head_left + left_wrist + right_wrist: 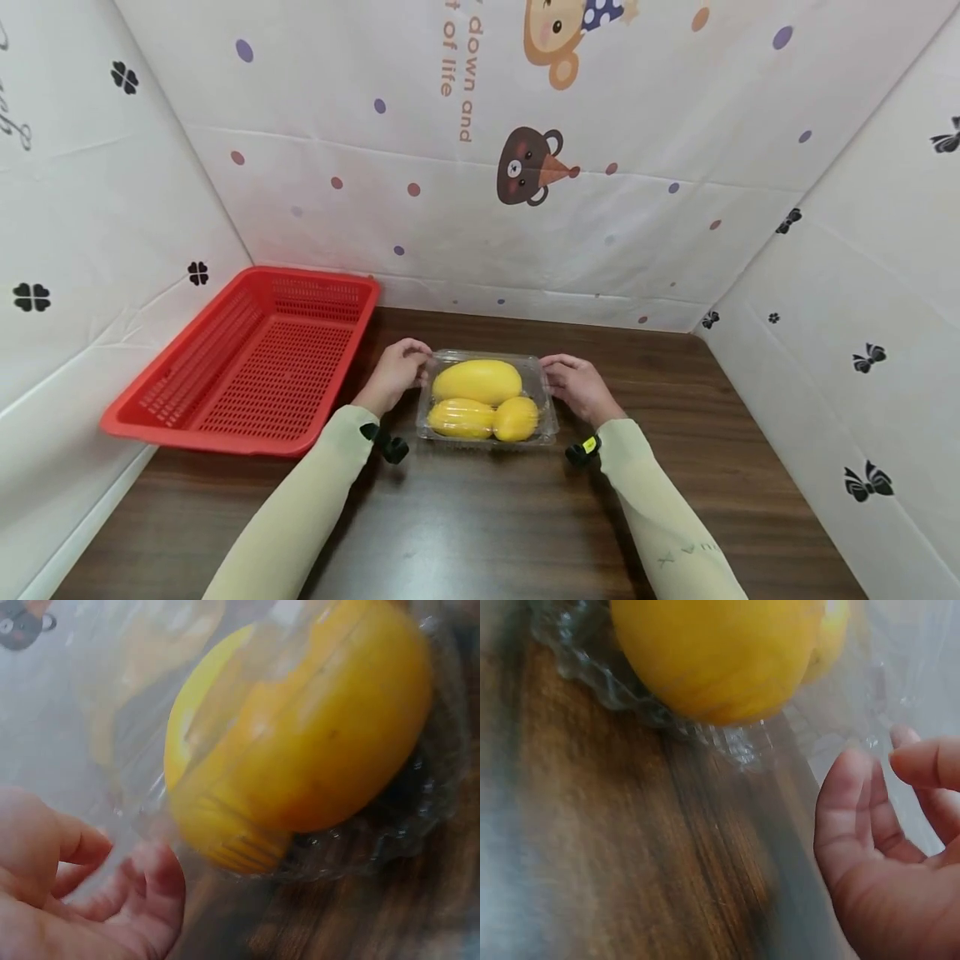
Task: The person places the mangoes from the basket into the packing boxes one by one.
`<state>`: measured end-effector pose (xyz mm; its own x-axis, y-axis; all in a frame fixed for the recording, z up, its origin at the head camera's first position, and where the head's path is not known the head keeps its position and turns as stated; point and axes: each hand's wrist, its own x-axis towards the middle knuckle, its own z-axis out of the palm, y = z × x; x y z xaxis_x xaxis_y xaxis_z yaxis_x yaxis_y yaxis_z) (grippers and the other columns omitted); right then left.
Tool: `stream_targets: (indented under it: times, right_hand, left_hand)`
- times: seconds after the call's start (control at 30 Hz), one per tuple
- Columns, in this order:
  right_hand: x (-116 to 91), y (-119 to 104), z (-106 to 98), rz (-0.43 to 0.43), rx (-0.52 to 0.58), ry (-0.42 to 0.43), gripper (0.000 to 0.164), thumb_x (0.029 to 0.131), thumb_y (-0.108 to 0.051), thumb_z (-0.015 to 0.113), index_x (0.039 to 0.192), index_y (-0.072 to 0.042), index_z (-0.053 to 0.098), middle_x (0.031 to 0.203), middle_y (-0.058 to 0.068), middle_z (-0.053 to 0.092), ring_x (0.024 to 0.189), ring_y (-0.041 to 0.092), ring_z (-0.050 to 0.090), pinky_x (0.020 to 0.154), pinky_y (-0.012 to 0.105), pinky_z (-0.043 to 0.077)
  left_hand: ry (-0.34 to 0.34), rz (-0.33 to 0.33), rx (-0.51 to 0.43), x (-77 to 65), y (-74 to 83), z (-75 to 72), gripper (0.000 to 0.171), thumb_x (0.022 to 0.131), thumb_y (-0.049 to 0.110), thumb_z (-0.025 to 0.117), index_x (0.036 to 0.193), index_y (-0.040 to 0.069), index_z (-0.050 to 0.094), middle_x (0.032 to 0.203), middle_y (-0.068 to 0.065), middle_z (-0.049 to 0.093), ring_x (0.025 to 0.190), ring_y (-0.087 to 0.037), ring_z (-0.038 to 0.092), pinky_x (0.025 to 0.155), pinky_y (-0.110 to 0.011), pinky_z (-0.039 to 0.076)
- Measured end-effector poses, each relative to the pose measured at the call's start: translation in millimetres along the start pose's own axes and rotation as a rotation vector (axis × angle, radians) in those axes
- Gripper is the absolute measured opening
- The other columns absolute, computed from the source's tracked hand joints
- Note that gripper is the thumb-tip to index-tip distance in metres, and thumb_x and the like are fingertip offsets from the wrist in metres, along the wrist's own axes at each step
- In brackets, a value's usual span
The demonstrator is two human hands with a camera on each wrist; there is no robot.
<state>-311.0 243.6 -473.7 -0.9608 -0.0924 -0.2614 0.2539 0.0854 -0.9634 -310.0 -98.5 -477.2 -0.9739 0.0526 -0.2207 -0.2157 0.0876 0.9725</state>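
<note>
A clear plastic clamshell box [551, 421] lies on the dark wood table in the head view. Inside it are a long yellow mango-like fruit [477, 382] at the back and two smaller yellow fruits in front, one oblong [461, 418] and one rounder [516, 418]. At the box's back left corner, my left hand [397, 372] pinches the rim with bent fingers. My right hand [579, 387] holds the opposite corner, thumb and fingertips at the plastic edge. Both wrist views show yellow fruit [322, 727] close up through the clear plastic.
To the left stands a red perforated plastic basket [277, 375], its side close to my left forearm. White printed sheets [450, 208] rise as walls behind the table and on both sides. Dark wood tabletop [480, 517] shows in front of the box.
</note>
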Motion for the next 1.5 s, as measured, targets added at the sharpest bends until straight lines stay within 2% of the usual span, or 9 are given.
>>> stream_targets:
  times: [0.1,0.3,0.47,0.6,0.7,0.8,1.1,1.37,1.5]
  right_hand:
    - [-10,1,2,-0.012,-0.019,0.003,0.030,0.104,-0.024,0.061,0.128,-0.007,0.064,0.107,0.003,0.067,0.090,0.017,0.066,0.080,0.028,0.060]
    - [-48,3,8,0.021,-0.106,0.017,0.045,0.104,-0.030,0.061,0.141,-0.007,0.052,0.115,0.009,0.064,0.087,0.017,0.065,0.077,0.029,0.060]
    - [-76,4,9,0.058,-0.160,-0.023,0.047,0.103,-0.029,0.061,0.143,-0.006,0.051,0.112,0.011,0.065,0.085,0.019,0.065,0.077,0.032,0.060]
    - [-89,2,11,0.053,-0.166,-0.071,0.049,0.102,-0.026,0.062,0.144,-0.004,0.051,0.109,0.011,0.066,0.083,0.019,0.065,0.079,0.033,0.062]
    - [-93,1,11,0.043,-0.156,-0.103,0.051,0.102,-0.023,0.063,0.146,-0.002,0.048,0.109,0.012,0.067,0.081,0.019,0.066,0.080,0.035,0.062]
    - [-94,2,10,0.044,-0.136,-0.131,0.053,0.102,-0.020,0.062,0.148,0.000,0.045,0.111,0.013,0.066,0.082,0.020,0.067,0.081,0.035,0.063]
    - [-91,-1,9,0.075,-0.053,-0.183,0.060,0.101,-0.025,0.062,0.149,0.005,0.041,0.105,0.009,0.067,0.083,0.018,0.068,0.081,0.033,0.063]
    - [-89,-1,8,0.109,-0.024,-0.181,0.061,0.104,-0.032,0.060,0.149,0.004,0.041,0.100,0.003,0.061,0.082,0.017,0.067,0.081,0.034,0.063]
    - [-91,-3,9,0.118,-0.011,-0.201,0.061,0.105,-0.030,0.059,0.151,0.004,0.039,0.101,0.003,0.061,0.080,0.016,0.067,0.081,0.034,0.063]
  left_hand:
    - [-0.004,-0.011,0.079,-13.5,-0.5,-1.0,0.026,0.107,0.018,0.051,0.130,0.006,0.052,0.112,-0.016,0.058,0.085,-0.024,0.060,0.075,-0.033,0.059]
    - [-0.048,-0.042,0.231,-55.1,-0.9,-4.7,0.042,0.106,0.024,0.053,0.141,0.003,0.043,0.109,-0.017,0.056,0.086,-0.025,0.063,0.076,-0.038,0.061]
    - [-0.127,-0.064,0.133,-84.3,-1.7,-9.7,0.041,0.107,0.017,0.049,0.141,-0.004,0.042,0.100,-0.019,0.061,0.078,-0.024,0.064,0.070,-0.038,0.062]
    - [-0.182,-0.065,0.025,-96.7,-3.8,-9.9,0.040,0.105,0.008,0.046,0.142,-0.006,0.043,0.096,-0.018,0.063,0.077,-0.024,0.066,0.072,-0.038,0.063]
    - [-0.197,-0.056,-0.023,-100.2,-5.7,-8.4,0.039,0.107,0.011,0.043,0.141,-0.007,0.044,0.096,-0.018,0.063,0.079,-0.023,0.066,0.074,-0.039,0.064]
    - [-0.175,-0.059,-0.054,-100.0,-7.0,-7.4,0.040,0.110,0.019,0.043,0.140,-0.006,0.047,0.094,-0.016,0.063,0.078,-0.023,0.066,0.073,-0.038,0.063]
    - [-0.191,-0.071,-0.060,-95.6,-6.9,-7.3,0.036,0.108,0.014,0.050,0.138,-0.005,0.047,0.095,-0.015,0.062,0.078,-0.022,0.066,0.073,-0.038,0.063]
    - [-0.179,-0.117,-0.082,-91.4,-5.7,-5.1,0.039,0.109,0.031,0.049,0.131,-0.001,0.051,0.090,-0.012,0.059,0.074,-0.021,0.064,0.071,-0.037,0.063]
    - [-0.179,-0.119,-0.077,-92.4,-4.4,-4.2,0.039,0.109,0.031,0.049,0.131,-0.002,0.050,0.088,-0.011,0.060,0.072,-0.021,0.064,0.069,-0.037,0.063]
